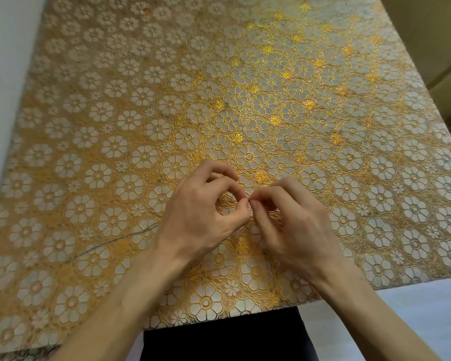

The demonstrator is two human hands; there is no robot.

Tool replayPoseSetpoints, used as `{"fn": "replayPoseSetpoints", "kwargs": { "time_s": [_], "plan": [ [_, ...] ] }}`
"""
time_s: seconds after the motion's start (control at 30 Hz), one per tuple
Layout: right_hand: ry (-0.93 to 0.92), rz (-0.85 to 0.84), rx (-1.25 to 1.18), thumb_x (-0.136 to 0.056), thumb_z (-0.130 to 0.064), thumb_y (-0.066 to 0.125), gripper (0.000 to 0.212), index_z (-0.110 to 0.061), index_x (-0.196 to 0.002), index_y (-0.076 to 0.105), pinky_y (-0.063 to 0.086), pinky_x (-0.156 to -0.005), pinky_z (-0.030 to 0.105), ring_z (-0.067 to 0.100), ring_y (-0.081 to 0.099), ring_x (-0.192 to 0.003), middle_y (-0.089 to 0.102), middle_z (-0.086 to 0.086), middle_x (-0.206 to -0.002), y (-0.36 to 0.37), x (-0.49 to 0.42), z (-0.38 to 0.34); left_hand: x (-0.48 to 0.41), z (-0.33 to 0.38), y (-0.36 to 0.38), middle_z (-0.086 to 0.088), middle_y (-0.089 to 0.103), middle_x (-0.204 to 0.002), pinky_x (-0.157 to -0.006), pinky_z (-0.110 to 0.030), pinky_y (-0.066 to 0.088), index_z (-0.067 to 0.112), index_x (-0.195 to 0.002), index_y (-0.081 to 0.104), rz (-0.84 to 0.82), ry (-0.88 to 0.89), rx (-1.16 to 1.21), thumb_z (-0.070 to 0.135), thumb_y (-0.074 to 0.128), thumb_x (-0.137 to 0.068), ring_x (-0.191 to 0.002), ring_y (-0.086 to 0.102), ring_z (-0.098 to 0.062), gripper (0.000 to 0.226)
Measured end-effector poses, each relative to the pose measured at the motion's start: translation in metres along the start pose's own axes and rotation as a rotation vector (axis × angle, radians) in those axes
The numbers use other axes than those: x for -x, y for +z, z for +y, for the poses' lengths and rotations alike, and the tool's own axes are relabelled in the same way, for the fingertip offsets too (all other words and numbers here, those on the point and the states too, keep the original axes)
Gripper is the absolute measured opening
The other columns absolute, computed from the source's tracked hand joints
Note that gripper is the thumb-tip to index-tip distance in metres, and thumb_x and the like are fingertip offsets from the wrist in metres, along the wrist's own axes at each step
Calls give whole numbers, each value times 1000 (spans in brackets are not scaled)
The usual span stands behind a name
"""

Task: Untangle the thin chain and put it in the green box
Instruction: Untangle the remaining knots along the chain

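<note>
Over the bench (349,126), the left hand (201,217) and right hand (294,227) meet tip to tip, the fingers of each pinched closed, apparently on a knot too fine to see. The thin chain (115,240) trails as a grey line leftward from under the left hand; no green box is in view. Pulling the pinches apart would likely tighten the tangle or snap a link, and a dropped chain could vanish against the gold pattern
</note>
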State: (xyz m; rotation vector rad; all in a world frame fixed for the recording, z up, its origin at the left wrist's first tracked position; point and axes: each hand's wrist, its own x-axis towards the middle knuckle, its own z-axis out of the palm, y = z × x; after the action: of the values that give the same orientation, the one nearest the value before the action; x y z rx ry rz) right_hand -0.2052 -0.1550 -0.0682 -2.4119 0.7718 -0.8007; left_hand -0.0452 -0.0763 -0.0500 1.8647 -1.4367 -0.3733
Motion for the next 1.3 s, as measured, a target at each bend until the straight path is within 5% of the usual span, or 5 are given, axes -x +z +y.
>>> {"fn": "replayPoseSetpoints", "kwargs": {
  "time_s": [0.17,0.33,0.7,0.93,1.3],
  "plan": [
    [-7,-2,21,-95,-19,62,12,-9,-96,70,53,-71,35,20,61,-79,62,3,-91,0,-1,-6,3,2,-3,11,56,-106,-71,-17,43,22,-82,70,10,0,-1,36,65,-80,-90,56,-1,16],
    [161,49,-147,-89,-14,68,3,-13,-90,71,38,-71,6,-2,54,-74,61,-10,-87,1,-3,-14,5,7,-2,10,55,-107,-66,-4,38,18,-81,70,26,-79,128,23,73,-81,-90,55,1,6],
    [417,156,-404,-88,-21,69,3,-22,-88,72,42,-61,14,10,59,-71,64,-13,-81,10,0,-24,4,4,0,24,55,-106,-69,-22,52,29,-75,70,49,-350,406,47,68,-74,-80,60,-6,17],
    [247,145,-268,-86,-19,74,5,-19,-90,76,42,-68,12,7,60,-76,68,-8,-84,-8,-6,-21,6,3,-6,23,57,-107,-62,-21,48,32,-76,70,15,-297,344,49,67,-73,-66,52,-1,17],
    [118,15,-118,-89,-20,73,5,-17,-92,74,42,-73,11,2,56,-79,64,-7,-88,-8,-7,-13,2,5,-9,18,57,-108,-72,-6,39,27,-79,72,-31,-221,240,33,74,-77,-93,57,1,7]
  ]
}}
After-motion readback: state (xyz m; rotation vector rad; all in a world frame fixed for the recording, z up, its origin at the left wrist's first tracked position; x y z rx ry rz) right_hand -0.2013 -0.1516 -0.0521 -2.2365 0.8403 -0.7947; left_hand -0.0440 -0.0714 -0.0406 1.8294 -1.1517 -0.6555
